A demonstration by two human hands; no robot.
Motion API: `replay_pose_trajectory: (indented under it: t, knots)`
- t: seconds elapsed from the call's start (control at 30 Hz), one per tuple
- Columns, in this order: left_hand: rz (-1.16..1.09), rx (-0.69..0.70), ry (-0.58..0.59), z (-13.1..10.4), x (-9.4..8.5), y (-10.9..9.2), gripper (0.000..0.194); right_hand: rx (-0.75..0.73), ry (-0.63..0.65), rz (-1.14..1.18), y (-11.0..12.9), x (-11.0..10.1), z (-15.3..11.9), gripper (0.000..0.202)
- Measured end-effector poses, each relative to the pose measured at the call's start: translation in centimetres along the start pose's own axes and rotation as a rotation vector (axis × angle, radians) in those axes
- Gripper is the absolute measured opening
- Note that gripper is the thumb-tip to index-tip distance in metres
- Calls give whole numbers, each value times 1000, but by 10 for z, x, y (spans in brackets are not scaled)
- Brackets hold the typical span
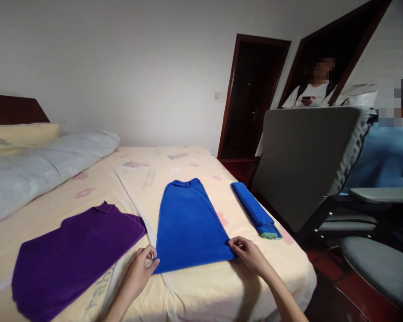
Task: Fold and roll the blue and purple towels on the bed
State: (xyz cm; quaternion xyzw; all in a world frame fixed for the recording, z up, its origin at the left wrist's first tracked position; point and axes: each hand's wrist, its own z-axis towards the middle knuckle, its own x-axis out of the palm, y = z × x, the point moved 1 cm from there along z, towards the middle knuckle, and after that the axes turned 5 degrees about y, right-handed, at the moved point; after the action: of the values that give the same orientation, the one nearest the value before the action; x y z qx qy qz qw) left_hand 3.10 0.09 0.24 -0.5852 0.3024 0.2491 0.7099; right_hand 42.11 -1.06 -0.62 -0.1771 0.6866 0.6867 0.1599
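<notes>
A blue shirt [188, 223] lies flat on the bed, its sides folded inward so that it narrows toward the collar at the far end. At its near left corner, my left hand [143, 264] pinches the hem between thumb and finger. My right hand [246, 252] grips the near right corner the same way. To the left a purple collared shirt [74, 255] is spread on the sheet, slightly rumpled. A narrow folded blue cloth bundle [253, 208] with a green edge rests to the right, apart from my hands.
The bed [174, 295] has a cream patterned sheet. A pale rolled quilt [53, 158] and a yellow pillow [27, 134] lie at the far left. Beyond the bed's right edge stand a grey chair [305, 156], a round stool [383, 268] and two people. A dark door [255, 98] is behind.
</notes>
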Motion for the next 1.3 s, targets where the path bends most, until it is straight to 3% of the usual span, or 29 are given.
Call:
replay_pose_trajectory:
  t: [0.2,0.33,0.47,0.6,0.67,0.77,0.87,1.07,1.17,1.3]
  knots:
    - [113,36,97,-9,3,-11,11,-12,34,-124,-3,2,-5,30]
    - [269,75,150,-10,2,-14,14,-50,-5,-344,-3,7,-8,21]
    - [381,253,147,-12,-6,-19,17,-101,-97,-506,14,4,-16,20]
    - [295,407,209,-17,-12,-22,19,-233,72,-420,33,-5,-26,20]
    - [267,387,271,-19,-12,-21,16,-273,183,-375,33,-7,-29,29]
    - [233,331,321,-18,-12,-16,34,-245,214,-369,23,-7,-28,49]
    - [183,303,303,-14,-11,-10,44,-202,151,-347,15,-7,-22,45]
    - [14,136,216,0,-5,2,28,-129,90,-166,19,-8,-6,32]
    - [5,62,135,13,1,4,35,-135,-1,-144,17,-2,10,35]
    - [78,-58,17,29,10,7,51,-23,-144,-147,6,4,30,42]
